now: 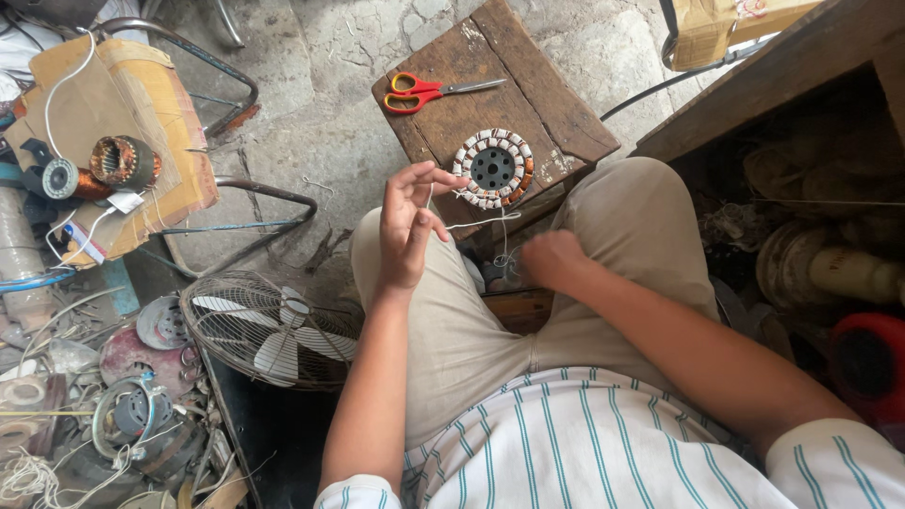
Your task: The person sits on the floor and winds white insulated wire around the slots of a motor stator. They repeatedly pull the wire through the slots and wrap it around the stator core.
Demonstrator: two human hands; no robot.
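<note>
A round fan stator (494,168) with copper windings and white insulation lies on a small dark wooden stool (556,104). A thin white thread (476,221) runs from the stator toward my knees. My left hand (408,226) is raised just left of the stator, thumb and forefinger pinching the thread, the other fingers spread. My right hand (551,259) rests closed between my knees below the stool, holding the thread's lower end.
Red-handled scissors (426,91) lie at the stool's far edge. A fan guard with blades (273,330) sits on the floor at left. A copper-wound stator (124,160) rests on cardboard on a chair. Motor scrap (113,415) fills the lower left; a wooden bench (782,85) stands right.
</note>
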